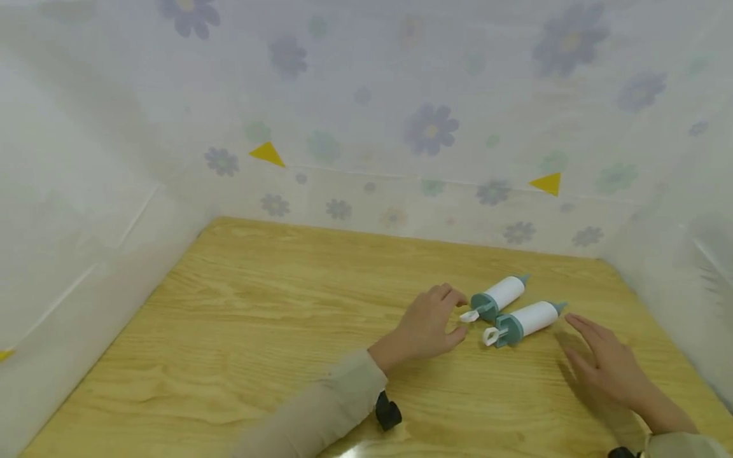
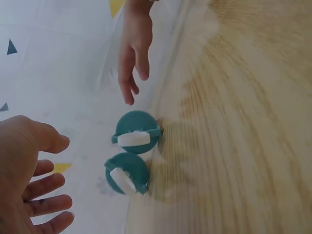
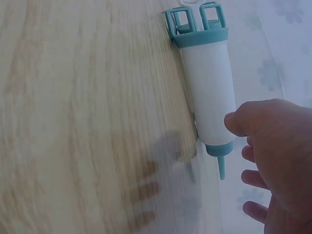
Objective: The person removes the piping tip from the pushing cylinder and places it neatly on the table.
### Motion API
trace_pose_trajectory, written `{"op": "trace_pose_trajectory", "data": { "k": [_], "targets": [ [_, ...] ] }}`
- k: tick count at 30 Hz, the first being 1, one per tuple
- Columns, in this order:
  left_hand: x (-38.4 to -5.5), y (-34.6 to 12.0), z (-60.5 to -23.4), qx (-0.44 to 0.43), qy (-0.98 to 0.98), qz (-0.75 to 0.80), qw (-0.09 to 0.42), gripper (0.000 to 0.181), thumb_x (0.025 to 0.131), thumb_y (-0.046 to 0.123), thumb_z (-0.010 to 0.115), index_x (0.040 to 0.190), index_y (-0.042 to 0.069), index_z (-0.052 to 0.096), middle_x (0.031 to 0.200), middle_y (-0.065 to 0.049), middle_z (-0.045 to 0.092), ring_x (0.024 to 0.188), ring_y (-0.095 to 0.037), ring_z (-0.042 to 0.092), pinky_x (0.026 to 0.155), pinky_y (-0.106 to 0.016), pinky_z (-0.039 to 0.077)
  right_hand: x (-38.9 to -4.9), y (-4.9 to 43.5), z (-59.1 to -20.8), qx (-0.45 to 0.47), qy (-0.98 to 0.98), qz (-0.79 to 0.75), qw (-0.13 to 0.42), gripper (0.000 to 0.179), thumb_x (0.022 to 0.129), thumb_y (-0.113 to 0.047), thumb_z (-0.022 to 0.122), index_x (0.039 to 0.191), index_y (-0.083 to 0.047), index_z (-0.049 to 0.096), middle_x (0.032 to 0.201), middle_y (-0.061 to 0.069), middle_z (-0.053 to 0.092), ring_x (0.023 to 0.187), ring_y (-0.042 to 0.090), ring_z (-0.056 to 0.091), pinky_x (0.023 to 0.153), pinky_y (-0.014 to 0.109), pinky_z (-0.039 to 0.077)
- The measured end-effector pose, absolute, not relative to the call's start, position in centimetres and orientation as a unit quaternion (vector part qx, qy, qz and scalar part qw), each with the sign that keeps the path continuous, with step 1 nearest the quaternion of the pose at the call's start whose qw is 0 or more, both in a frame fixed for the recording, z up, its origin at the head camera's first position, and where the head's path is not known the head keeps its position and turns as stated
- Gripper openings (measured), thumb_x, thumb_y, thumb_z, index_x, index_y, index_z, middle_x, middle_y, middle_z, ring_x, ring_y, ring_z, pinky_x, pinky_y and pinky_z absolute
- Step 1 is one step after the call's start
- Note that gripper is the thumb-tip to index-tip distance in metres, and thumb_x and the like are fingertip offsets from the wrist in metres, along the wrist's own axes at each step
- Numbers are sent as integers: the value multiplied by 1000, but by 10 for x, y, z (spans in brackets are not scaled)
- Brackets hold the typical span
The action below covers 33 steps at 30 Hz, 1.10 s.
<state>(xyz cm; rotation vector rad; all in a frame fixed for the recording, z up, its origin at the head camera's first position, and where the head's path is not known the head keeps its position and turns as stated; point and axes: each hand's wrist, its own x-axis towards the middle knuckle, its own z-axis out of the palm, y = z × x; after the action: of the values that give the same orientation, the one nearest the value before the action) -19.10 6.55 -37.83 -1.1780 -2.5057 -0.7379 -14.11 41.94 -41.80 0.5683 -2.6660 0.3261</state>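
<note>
Two large plastic syringes lie side by side on the wooden table, each with a white barrel, teal end cap, teal nozzle and white pull handle. The nearer syringe point(image 1: 534, 319) points its nozzle toward my right hand point(image 1: 609, 362), which hovers just off the tip with fingers extended. By the handle of the farther syringe point(image 1: 504, 294) is my left hand point(image 1: 426, 324), its fingers spread and loosely bent, holding nothing. In the left wrist view, both teal end caps point(image 2: 138, 127) face the left palm across a gap. One syringe barrel point(image 3: 209, 90) shows beside the right thumb.
The wood-grain table point(image 1: 258, 318) extends to the left. Behind it hangs a pale flowered sheet point(image 1: 366, 127) with yellow triangles point(image 1: 268, 154), and plain pale sheets point(image 1: 69, 191) close off both sides.
</note>
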Motion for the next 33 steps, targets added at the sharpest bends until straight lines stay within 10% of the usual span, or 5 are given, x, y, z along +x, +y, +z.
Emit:
{"op": "trace_pose_trajectory", "data": {
  "k": [33],
  "targets": [
    [-185,146,-395,-355,-911,-131,165,43,85,45,68,120,23,59,114,7,57,99,-7,51,71,-18,34,-175,424,-415,260,-931,106,234,59,69,12,75,124,10,52,120,31,55,102,49,51,71,62,45]
  ]
}}
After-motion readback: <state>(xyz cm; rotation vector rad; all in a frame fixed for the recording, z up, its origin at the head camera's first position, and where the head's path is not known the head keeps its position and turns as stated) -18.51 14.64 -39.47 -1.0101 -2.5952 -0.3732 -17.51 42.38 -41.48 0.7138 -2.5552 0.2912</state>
